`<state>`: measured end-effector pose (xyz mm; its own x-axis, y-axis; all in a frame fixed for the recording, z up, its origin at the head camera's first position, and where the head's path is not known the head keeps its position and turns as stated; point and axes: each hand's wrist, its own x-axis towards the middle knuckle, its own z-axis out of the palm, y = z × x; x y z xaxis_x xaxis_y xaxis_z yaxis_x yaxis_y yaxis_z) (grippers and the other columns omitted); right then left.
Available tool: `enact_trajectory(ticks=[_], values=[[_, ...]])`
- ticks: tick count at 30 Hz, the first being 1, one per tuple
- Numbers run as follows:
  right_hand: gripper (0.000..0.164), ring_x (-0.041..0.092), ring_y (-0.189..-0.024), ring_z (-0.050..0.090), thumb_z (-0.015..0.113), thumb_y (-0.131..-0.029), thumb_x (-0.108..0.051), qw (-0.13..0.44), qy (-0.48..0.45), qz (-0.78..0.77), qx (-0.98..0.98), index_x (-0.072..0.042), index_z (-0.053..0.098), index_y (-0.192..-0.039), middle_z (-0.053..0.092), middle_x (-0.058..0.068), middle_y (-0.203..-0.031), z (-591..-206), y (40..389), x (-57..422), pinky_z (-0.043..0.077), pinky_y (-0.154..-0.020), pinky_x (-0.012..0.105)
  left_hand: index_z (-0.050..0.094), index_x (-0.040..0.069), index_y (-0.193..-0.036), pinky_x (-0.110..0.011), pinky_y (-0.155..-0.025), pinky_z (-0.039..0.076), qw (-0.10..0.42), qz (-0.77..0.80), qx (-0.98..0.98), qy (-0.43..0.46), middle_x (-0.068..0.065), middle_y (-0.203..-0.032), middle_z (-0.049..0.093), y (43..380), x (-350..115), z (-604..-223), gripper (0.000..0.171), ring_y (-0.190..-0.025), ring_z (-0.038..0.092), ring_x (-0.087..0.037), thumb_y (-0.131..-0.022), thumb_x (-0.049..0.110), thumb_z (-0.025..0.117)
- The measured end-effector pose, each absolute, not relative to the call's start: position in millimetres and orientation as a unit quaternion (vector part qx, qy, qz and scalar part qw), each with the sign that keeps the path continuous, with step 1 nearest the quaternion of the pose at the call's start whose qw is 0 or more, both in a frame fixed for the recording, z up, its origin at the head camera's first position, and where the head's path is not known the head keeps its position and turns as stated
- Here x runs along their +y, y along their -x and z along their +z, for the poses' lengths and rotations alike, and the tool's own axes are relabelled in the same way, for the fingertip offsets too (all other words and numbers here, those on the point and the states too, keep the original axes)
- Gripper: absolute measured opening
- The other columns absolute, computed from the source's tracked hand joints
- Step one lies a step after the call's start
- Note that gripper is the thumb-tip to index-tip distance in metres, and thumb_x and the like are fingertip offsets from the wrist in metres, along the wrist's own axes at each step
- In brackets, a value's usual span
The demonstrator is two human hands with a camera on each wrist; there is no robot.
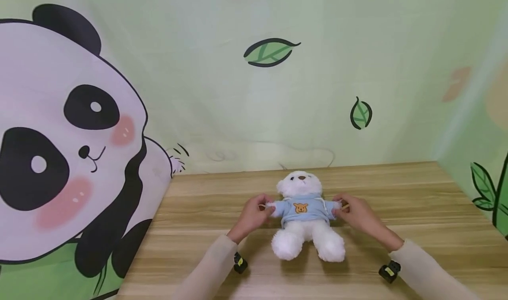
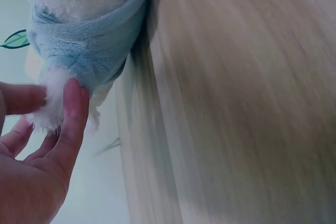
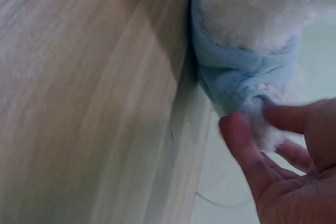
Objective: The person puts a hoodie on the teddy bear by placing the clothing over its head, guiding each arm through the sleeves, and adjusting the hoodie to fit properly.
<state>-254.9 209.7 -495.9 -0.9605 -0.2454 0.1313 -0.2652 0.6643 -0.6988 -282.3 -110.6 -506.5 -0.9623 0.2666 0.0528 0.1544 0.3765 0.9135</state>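
Note:
A white teddy bear (image 1: 307, 229) in a light blue hoodie (image 1: 315, 208) lies on its back on the wooden table, head toward the wall. An orange animal face is on the hoodie's chest. My left hand (image 1: 255, 214) pinches the furry paw (image 2: 52, 98) at the bear's arm on the left side of the head view. On the other side, my right hand (image 1: 359, 211) holds the opposite paw (image 3: 261, 124) between thumb and fingers. Both arms of the bear stretch out sideways, and its legs point toward me.
The wood-grain table (image 1: 198, 234) meets a pale green wall cloth (image 1: 214, 92) at its back edge. A large printed panda (image 1: 107, 159) covers the cloth on the left. Printed leaves (image 1: 271, 53) show above the bear. A small black device (image 1: 239, 263) sits at each wrist.

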Motion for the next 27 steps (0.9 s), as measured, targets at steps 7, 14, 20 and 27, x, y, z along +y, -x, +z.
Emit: enact_trajectory(ticks=[7, 14, 20, 27], values=[[0.007, 0.009, -0.068, 0.061, 0.066, -0.085, 0.004, 0.067, -0.127, 0.387, -0.911, -0.001, 0.064, -0.09, 0.069, 0.01, -0.083, -499.7, 253.3, 209.2, 0.05, -0.055, 0.021, 0.07, -0.002, -0.094, -0.045, -0.065, 0.06, 0.011, 0.54, 0.835, -0.11, -0.018, -0.088, 0.07, 277.6, -112.6, -503.0, 0.008, -0.068, 0.064, -0.012, -0.087, -0.002, 0.069], [0.005, 0.012, -0.064, 0.063, 0.063, -0.085, 0.009, 0.048, -0.101, 0.442, -0.89, 0.006, 0.063, -0.088, 0.066, 0.012, -0.078, -499.4, 251.5, 217.3, 0.058, -0.058, 0.03, 0.072, -0.003, -0.091, -0.047, -0.068, 0.059, 0.008, 0.564, 0.82, -0.096, -0.017, -0.085, 0.071, 275.4, -120.2, -502.6, 0.006, -0.065, 0.064, -0.009, -0.085, -0.001, 0.071], [0.005, 0.022, -0.062, 0.067, 0.067, -0.088, 0.002, 0.018, -0.085, 0.46, -0.884, 0.006, 0.064, -0.088, 0.067, 0.013, -0.077, -495.8, 252.1, 220.4, 0.058, -0.057, 0.033, 0.071, -0.006, -0.093, -0.045, -0.07, 0.06, 0.02, 0.59, 0.804, -0.067, -0.017, -0.087, 0.069, 272.0, -127.7, -505.4, 0.008, -0.066, 0.062, -0.01, -0.085, -0.003, 0.07], [0.008, 0.021, -0.062, 0.066, 0.066, -0.088, -0.001, 0.019, -0.075, 0.455, -0.887, 0.006, 0.063, -0.09, 0.068, 0.012, -0.077, -493.7, 256.3, 216.0, 0.056, -0.055, 0.032, 0.071, -0.007, -0.093, -0.045, -0.07, 0.06, -0.01, 0.59, 0.806, -0.043, -0.017, -0.084, 0.068, 271.3, -130.7, -507.1, 0.009, -0.064, 0.061, -0.009, -0.084, -0.005, 0.069]])
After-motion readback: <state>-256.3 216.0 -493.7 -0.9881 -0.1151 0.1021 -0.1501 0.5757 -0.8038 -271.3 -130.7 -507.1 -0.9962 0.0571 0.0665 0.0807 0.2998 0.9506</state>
